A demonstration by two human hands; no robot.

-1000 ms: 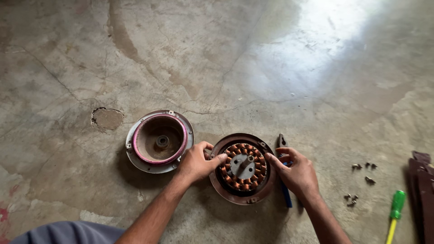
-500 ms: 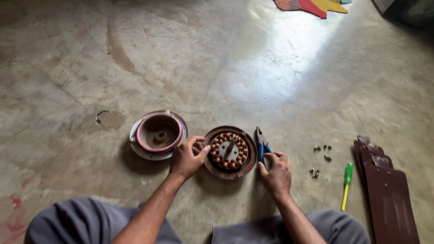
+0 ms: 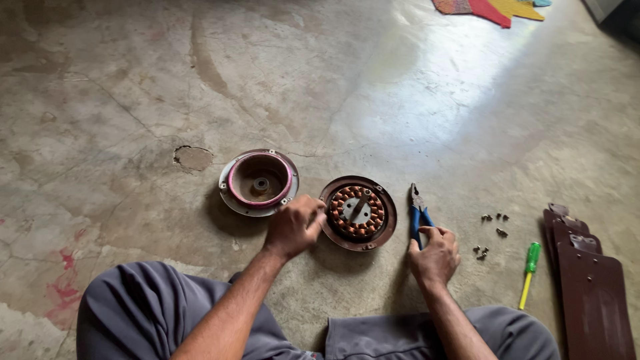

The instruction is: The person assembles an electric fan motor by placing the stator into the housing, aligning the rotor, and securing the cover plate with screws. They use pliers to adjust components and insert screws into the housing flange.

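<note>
I'm sitting on the concrete floor [image 3: 400,100], legs in grey trousers [image 3: 153,307] folded at the near edge of the view.

My left hand [image 3: 293,228] is curling over the left rim of the fan motor stator [image 3: 358,213], fingers touching its brown plate; it's gripping the rim loosely, not lifting it. The stator is lying flat on the floor, copper windings facing up in a ring, short shaft in the middle.

My right hand [image 3: 435,253] is closing around the blue handles of the pliers [image 3: 418,215], which are lying on the floor just right of the stator, jaws pointing away from me. Can't tell if the pliers are off the floor.

Just left of the stator, the round motor cover [image 3: 259,182] is sitting open side up, red-rimmed inside, bearing at the centre. The two are close together but apart.

Right of the pliers, small dark screws [image 3: 492,232] are lying scattered in two loose groups. Further right, a screwdriver [image 3: 529,265] with green handle and yellow shaft, then stacked brown fan blades [image 3: 593,287] at the right edge. A patch of coloured mat [image 3: 490,8] is showing at the far edge.
</note>
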